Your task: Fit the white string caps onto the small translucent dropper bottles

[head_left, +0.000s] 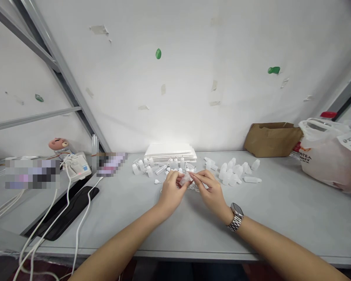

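My left hand (172, 189) is closed around a small translucent plastic dropper bottle (185, 179), which lies tilted in its fingers. My right hand (208, 189), with a watch (236, 216) on its wrist, pinches at the bottle's upper end; whatever sits between its fingertips is too small to make out. Just beyond both hands, several capped bottles (149, 171) stand or lie on the grey table. A loose white cap piece (157, 182) rests left of my left hand. To the right, several translucent bottles without visible caps (228, 173) are grouped, one bottle (252, 179) lying on its side.
A stack of white sheets (171, 151) lies against the wall behind the bottles. At the back right are a brown cardboard box (272, 139) and a full plastic bag (324, 156). White cables (68, 191), a power strip (77, 166) and a black tray-like object (73, 212) occupy the left.
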{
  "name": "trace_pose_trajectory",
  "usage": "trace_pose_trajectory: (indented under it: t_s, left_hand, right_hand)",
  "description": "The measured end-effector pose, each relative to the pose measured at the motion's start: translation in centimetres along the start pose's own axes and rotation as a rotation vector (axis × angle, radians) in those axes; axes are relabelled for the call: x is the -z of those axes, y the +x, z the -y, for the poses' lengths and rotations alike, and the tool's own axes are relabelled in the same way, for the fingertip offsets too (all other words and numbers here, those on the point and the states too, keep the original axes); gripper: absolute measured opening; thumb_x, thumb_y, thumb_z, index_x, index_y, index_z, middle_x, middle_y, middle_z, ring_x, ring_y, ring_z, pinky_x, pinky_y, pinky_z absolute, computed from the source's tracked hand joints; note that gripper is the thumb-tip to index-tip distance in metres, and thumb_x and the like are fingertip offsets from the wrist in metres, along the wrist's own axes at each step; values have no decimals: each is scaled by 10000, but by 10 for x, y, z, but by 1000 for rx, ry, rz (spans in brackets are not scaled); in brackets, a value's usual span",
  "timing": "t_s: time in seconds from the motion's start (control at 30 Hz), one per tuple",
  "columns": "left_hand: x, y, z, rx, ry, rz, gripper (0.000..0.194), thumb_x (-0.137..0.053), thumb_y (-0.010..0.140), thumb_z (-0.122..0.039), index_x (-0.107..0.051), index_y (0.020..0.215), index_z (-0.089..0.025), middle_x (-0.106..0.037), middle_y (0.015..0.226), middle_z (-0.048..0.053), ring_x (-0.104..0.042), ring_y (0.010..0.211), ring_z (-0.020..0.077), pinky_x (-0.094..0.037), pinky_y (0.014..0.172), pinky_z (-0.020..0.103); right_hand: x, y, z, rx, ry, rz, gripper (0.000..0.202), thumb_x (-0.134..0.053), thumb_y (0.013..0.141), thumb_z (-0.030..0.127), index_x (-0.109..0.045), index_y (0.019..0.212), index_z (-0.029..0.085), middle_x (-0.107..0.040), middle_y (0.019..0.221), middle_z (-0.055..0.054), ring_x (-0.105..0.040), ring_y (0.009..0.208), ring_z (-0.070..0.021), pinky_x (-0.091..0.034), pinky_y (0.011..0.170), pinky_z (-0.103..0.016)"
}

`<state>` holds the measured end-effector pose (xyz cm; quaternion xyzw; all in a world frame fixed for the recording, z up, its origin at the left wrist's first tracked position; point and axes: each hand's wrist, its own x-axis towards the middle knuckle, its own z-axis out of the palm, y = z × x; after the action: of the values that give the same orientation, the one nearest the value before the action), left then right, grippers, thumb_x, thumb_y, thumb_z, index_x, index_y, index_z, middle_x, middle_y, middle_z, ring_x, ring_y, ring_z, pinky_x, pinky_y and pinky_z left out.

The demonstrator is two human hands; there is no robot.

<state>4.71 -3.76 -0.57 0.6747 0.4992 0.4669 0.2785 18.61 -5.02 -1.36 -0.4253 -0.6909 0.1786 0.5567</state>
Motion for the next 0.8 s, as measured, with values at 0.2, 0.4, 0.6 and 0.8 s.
trace_pose_trajectory:
  t_s: [0.2,0.4,0.6,0.8]
  left_hand:
    - [0,1,1,-8,-9,-39,142,-584,730,-302,-527,762,-175,-523,814,20,-530,715,132,-440,655,266]
    - [-1,0,-2,29,-113,18,140,-612,707,-288,-524,736,-183,-517,794,7,-525,706,125,-441,648,257]
    - [-2,-1,0,84,-263,151,181,-617,699,-308,-493,699,-176,-501,719,-14,-531,605,105,-448,584,252]
    - [0,0,1,102,-342,215,215,-621,692,-341,-486,692,-173,-506,682,-15,-536,606,118,-460,566,265]
  right_hand:
    - [1,2,2,-65,78,-82,214,-491,847,307,-651,979,252,-555,801,-37,-520,755,-164,-428,706,-313]
    - [1,11,-5,-338,297,-50,265,-608,735,414,-654,880,197,-563,852,-48,-540,772,-171,-453,694,-309]
    - [2,12,-2,-367,426,36,220,-629,718,402,-671,785,197,-534,795,-27,-531,787,-166,-450,697,-283]
    - [6,14,-3,-392,435,100,185,-640,708,362,-671,692,181,-478,697,-2,-494,686,-136,-431,625,-255]
